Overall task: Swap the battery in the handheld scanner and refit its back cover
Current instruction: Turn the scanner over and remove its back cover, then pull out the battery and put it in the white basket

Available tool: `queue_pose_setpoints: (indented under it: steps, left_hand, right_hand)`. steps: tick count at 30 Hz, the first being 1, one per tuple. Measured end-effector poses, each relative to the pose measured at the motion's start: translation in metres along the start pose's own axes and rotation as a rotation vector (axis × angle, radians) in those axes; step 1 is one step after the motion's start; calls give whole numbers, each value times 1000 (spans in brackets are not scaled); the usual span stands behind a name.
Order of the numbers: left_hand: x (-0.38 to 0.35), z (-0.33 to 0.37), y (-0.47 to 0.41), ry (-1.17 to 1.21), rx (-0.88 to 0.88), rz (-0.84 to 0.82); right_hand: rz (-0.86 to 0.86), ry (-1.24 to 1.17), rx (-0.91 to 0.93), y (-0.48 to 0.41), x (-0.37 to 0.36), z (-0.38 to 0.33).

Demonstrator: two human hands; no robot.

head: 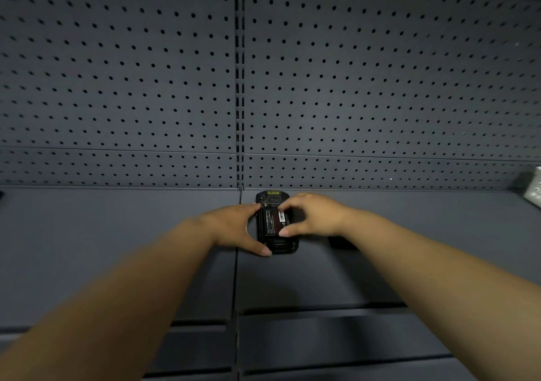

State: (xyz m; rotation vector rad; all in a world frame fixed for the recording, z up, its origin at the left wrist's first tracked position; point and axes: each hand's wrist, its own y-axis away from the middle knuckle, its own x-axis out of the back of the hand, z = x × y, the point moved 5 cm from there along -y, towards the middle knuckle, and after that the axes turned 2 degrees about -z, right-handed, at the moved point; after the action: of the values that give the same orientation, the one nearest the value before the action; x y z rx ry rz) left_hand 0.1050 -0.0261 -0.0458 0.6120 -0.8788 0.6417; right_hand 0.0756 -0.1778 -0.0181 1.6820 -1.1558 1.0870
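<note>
A black handheld scanner [281,247] lies face down on a dark grey shelf [117,249], its back open. A black battery [270,219] with a dark red label sits in the open bay. My left hand [234,227] grips the scanner's left side, thumb at its lower end. My right hand [310,215] pinches the battery's right edge between thumb and fingers. A flat black piece [341,241], perhaps the back cover, lies just right of the scanner, partly hidden under my right wrist.
A grey pegboard wall [146,87] rises behind the shelf. A pale perforated object [534,189] sits at the far right edge. More shelf fronts [322,336] step down below, toward me.
</note>
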Motion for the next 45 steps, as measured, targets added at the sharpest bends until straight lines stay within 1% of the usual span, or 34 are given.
queue_pose_setpoints:
  steps: [7,11,14,17,22,24,27,29,31,33,37,41,43,45]
  left_hand:
    - [-1,-1,-1,-12,10,-3]
    - [-1,-1,0,-38,20,2]
    - [-1,-1,1,-39,14,-1]
    - [0,0,1,-56,17,1]
    - [-1,-1,2,-65,30,10]
    - [-1,-2,2,-66,32,12]
    - [0,-1,2,-67,27,8]
    - [0,0,3,-74,25,4]
    - [0,0,3,-82,22,1]
    - [-1,-1,3,-76,24,-6]
    - [-1,-2,2,-103,40,-14]
    - [-1,-3,-1,-107,29,-32]
    - [1,-3,-1,-107,33,-41]
    - [7,-1,-1,-121,48,-16]
  right_hand:
    - [-64,237,46,-1,-4,-13]
    - [-55,364,135,6,-8,-21]
    - [-36,405,173,10,-11,-23]
    - [26,366,170,14,-9,-23]
    - [209,206,147,16,0,-27]
    - [273,128,83,16,3,-29]
    - [380,-133,-57,17,7,-28]
    - [427,-208,-109,18,7,-31]
    - [414,-194,-183,16,6,-35]
    - [406,-119,-251,13,8,-39]
    - [386,-33,-342,10,10,-42]
    - [393,-84,-356,10,14,-42]
    - [425,-111,-360,13,23,-37]
    - [468,-127,-379,20,35,-28]
